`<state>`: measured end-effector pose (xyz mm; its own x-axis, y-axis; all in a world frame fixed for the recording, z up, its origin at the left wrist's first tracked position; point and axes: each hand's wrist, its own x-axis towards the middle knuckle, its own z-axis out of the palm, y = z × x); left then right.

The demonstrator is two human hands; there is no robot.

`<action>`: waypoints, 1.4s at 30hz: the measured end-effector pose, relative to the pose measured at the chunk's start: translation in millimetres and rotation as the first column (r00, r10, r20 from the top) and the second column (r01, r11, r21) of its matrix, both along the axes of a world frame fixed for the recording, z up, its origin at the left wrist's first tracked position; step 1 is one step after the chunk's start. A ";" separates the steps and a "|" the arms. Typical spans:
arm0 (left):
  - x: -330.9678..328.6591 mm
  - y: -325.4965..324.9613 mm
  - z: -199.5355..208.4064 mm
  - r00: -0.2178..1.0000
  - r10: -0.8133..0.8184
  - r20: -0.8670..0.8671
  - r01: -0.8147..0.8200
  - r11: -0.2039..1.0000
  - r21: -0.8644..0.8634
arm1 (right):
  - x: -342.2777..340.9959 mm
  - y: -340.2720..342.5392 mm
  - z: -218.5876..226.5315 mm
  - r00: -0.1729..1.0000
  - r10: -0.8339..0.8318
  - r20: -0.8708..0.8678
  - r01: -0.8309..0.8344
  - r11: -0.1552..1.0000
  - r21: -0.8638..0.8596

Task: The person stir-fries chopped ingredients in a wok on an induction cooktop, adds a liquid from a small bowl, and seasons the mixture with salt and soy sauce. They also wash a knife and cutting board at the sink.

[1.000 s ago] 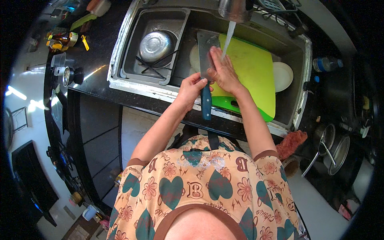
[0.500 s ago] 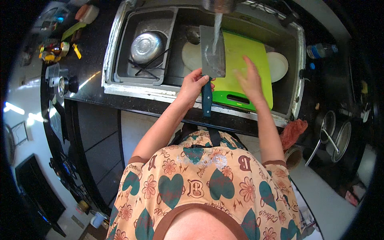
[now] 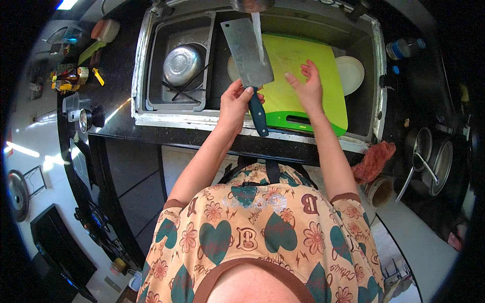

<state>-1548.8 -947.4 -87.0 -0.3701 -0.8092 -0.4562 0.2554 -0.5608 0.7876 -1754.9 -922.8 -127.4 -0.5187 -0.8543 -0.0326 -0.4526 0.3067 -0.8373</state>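
Observation:
My left hand (image 3: 235, 105) grips a cleaver (image 3: 246, 53) where its dark handle meets the blade. The blade points away from me and tilts to the left, flat side up. Water from the faucet (image 3: 251, 4) runs down onto the blade near its right edge. Over the right part of the sink lies a lime-green cutting board (image 3: 295, 60) with a slotted handle at its near end. My right hand (image 3: 306, 88) hovers above the board, fingers apart and holding nothing. Behind the cleaver, a pale plate (image 3: 232, 69) is mostly hidden.
A metal pot (image 3: 182, 64) sits with dark thin utensils in the left basin (image 3: 151, 96). A white plate (image 3: 350, 74) leans right of the board. On the counter stand a plastic bottle (image 3: 405, 48) and, at left, a yellow peeler-like tool (image 3: 98, 77). A reddish cloth (image 3: 375, 160) hangs at the front edge.
The cleaver's blade has swung from nearly upright to a leftward tilt, its handle end shifting slightly right. My right hand has moved a little, its fingers now sharper and more spread.

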 end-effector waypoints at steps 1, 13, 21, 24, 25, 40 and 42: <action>0.8 1.4 -7.8 1.000 0.006 -0.016 -0.006 1.000 0.013 | 14.2 1.0 3.8 0.999 0.025 -0.032 -0.026 0.999 -0.043; 16.4 -6.9 -2.0 0.927 -0.016 0.375 0.150 0.932 -0.331 | -49.4 35.6 11.0 0.981 -0.031 -0.190 0.024 0.999 -0.042; 8.7 -4.8 8.8 0.596 0.313 0.739 0.749 0.115 -0.653 | -16.1 61.9 78.4 0.697 0.222 -0.682 -0.362 0.930 -0.067; 12.7 1.8 5.1 0.561 0.347 0.752 0.787 0.058 -0.614 | 23.8 53.1 66.5 0.631 0.446 -0.635 -0.609 0.791 -0.049; 15.9 0.5 5.2 0.565 0.357 0.744 0.785 0.044 -0.617 | 33.0 46.3 65.3 0.638 0.460 -0.618 -0.622 0.780 -0.062; 69.1 0.4 15.5 0.525 0.522 0.672 0.743 0.104 -0.661 | 76.8 -7.9 26.3 0.445 0.609 -0.657 -0.762 0.642 0.080; 69.7 0.7 13.7 0.533 0.521 0.666 0.733 0.108 -0.671 | 90.4 -2.4 39.2 0.468 0.622 -0.628 -0.790 0.613 0.019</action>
